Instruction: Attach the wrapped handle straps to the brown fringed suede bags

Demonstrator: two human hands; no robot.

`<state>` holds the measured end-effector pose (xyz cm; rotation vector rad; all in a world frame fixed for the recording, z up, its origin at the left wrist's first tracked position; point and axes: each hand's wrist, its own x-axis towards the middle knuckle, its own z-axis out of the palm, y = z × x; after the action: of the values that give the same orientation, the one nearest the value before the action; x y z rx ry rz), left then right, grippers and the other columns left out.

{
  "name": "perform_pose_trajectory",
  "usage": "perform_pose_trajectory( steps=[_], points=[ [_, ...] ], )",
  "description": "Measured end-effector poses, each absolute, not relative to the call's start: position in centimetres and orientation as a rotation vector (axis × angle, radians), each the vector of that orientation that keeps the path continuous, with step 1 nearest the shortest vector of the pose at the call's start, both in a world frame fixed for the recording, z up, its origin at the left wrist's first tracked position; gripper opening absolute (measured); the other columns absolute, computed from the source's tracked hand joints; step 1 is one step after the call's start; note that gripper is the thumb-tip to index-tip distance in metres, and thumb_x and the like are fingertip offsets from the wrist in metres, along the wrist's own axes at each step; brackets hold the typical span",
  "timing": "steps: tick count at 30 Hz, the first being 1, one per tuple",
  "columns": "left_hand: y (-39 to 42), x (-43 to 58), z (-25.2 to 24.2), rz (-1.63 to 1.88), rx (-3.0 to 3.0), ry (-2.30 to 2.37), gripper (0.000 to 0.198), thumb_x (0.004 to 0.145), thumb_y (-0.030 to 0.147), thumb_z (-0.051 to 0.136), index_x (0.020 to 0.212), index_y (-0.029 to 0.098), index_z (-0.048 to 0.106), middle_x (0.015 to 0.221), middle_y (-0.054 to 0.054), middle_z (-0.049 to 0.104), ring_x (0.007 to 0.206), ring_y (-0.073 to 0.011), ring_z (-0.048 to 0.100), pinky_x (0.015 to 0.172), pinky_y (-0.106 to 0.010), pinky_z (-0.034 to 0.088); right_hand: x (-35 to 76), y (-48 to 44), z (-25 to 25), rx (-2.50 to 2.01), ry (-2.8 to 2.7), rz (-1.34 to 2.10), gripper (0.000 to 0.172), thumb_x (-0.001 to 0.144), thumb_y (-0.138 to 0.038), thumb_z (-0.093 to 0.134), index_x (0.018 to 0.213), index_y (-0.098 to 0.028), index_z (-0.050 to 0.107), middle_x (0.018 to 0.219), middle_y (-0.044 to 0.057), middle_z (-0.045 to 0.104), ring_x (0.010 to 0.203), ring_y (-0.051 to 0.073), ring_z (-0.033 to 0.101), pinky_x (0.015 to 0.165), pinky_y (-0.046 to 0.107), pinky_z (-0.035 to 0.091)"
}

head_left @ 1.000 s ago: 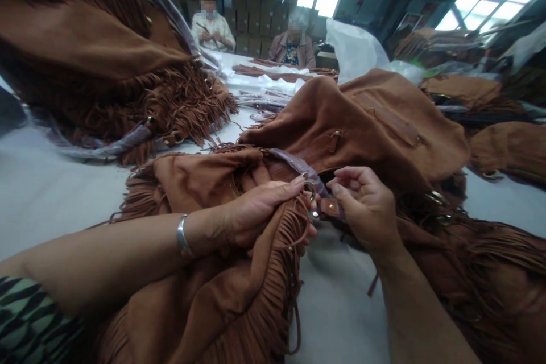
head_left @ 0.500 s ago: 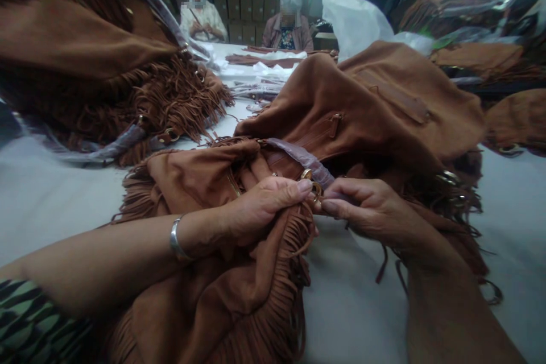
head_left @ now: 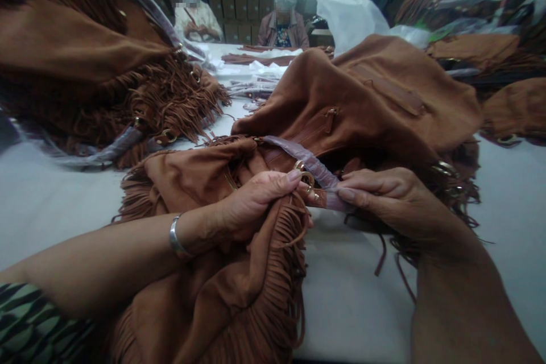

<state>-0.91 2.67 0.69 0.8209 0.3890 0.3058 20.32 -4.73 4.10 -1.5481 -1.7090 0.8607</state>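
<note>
A brown suede fringed bag (head_left: 341,102) lies across the white table (head_left: 350,301) in front of me. My left hand (head_left: 251,205) is closed on the bag's fringed edge, its fingertips at a gold metal ring (head_left: 305,173). My right hand (head_left: 392,202) pinches the end of a strap wrapped in clear plastic (head_left: 307,162) that runs to that ring. A silver bracelet (head_left: 176,237) circles my left wrist.
A heap of similar fringed bags (head_left: 98,68) rises at the left, more brown bags (head_left: 507,108) lie at the right. Two people (head_left: 239,23) sit at the far end of the table beside a white plastic bag (head_left: 354,17). Stacked cartons fill the back wall.
My right hand has turned palm down and slid a little right along the wrapped strap. The left hand keeps its hold at the ring. The view has tilted down slightly.
</note>
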Motion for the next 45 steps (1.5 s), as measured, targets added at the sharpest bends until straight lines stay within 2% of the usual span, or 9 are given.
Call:
perform_pose_trajectory(
  steps=[10,13,16,18,26,32,36,41,45],
  points=[
    [2.5,-1.0,0.9,0.336,0.798,0.445,0.033,0.083,0.044,0.059,0.086,0.012,0.059,0.068,-0.011,0.066,0.057,-0.0189,0.063,0.055,-0.029,0.051,21.2,-4.8,4.0,-1.577,-1.811,0.639,0.019,0.081,-0.033,0.062,0.077,-0.019,0.074,0.073,0.003,0.071,0.067,0.02,0.065,0.058,0.028,0.048],
    [2.5,-0.9,1.0,0.344,0.803,0.442,0.033,0.081,0.044,0.062,0.087,0.011,0.06,0.067,-0.01,0.065,0.058,-0.0185,0.063,0.055,-0.027,0.051,21.0,-4.9,4.2,-1.566,-1.764,0.505,0.016,0.081,-0.029,0.062,0.088,-0.02,0.074,0.085,0.003,0.072,0.076,0.02,0.066,0.068,0.029,0.05],
    [2.4,-0.9,1.1,0.345,0.796,0.441,0.033,0.079,0.042,0.065,0.089,0.012,0.06,0.067,-0.009,0.066,0.058,-0.0176,0.063,0.055,-0.025,0.05,19.9,-4.8,4.2,-1.466,-1.681,0.457,0.024,0.086,-0.034,0.058,0.103,-0.022,0.07,0.103,0.003,0.071,0.088,0.02,0.066,0.081,0.032,0.05],
    [2.3,-0.9,1.1,0.339,0.79,0.439,0.033,0.077,0.043,0.067,0.089,0.012,0.059,0.067,-0.009,0.066,0.059,-0.018,0.064,0.054,-0.025,0.05,19.0,-4.7,4.0,-1.421,-1.711,0.523,0.027,0.089,-0.037,0.054,0.105,-0.021,0.069,0.104,0.004,0.071,0.09,0.02,0.066,0.082,0.031,0.05],
    [2.9,-0.9,0.8,0.321,0.765,0.375,0.032,0.08,0.04,0.064,0.086,0.009,0.061,0.068,-0.007,0.064,0.059,-0.0158,0.063,0.057,-0.025,0.052,18.4,-4.6,4.0,-1.438,-1.852,0.816,0.019,0.081,-0.03,0.064,0.096,-0.018,0.069,0.084,0.002,0.068,0.071,0.014,0.061,0.06,0.023,0.045],
    [3.3,-1.0,0.4,0.281,0.723,0.335,0.031,0.08,0.04,0.064,0.087,0.01,0.061,0.072,-0.007,0.065,0.062,-0.0187,0.064,0.059,-0.029,0.053,18.0,-4.7,4.1,-1.468,-1.546,1.05,0.019,0.078,-0.032,0.064,0.067,-0.016,0.06,0.054,-0.005,0.047,0.043,0.006,0.036,0.04,0.021,0.027],
    [3.3,-0.8,0.3,0.31,0.764,0.34,0.03,0.079,0.039,0.066,0.085,0.01,0.061,0.07,-0.007,0.064,0.062,-0.0191,0.065,0.057,-0.029,0.053,17.9,-4.1,3.4,-1.477,-1.491,1.114,0.023,0.074,-0.032,0.065,0.063,-0.016,0.053,0.053,-0.005,0.044,0.044,0.006,0.036,0.04,0.02,0.024],
    [3.2,-0.7,0.4,0.321,0.73,0.333,0.036,0.071,0.04,0.074,0.084,0.011,0.058,0.079,-0.009,0.068,0.061,-0.0193,0.065,0.054,-0.029,0.053,18.4,-4.3,3.8,-1.459,-1.636,1.105,0.018,0.074,-0.03,0.066,0.07,-0.015,0.056,0.06,-0.004,0.045,0.053,0.008,0.038,0.046,0.02,0.029],
    [3.4,-0.9,0.4,0.311,0.738,0.335,0.037,0.072,0.043,0.072,0.085,0.012,0.057,0.073,-0.01,0.068,0.061,-0.0203,0.066,0.056,-0.028,0.053,18.7,-4.5,3.9,-1.507,-1.73,0.953,0.014,0.075,-0.029,0.065,0.074,-0.017,0.057,0.062,-0.003,0.048,0.053,0.009,0.042,0.048,0.022,0.032]
  ],
)
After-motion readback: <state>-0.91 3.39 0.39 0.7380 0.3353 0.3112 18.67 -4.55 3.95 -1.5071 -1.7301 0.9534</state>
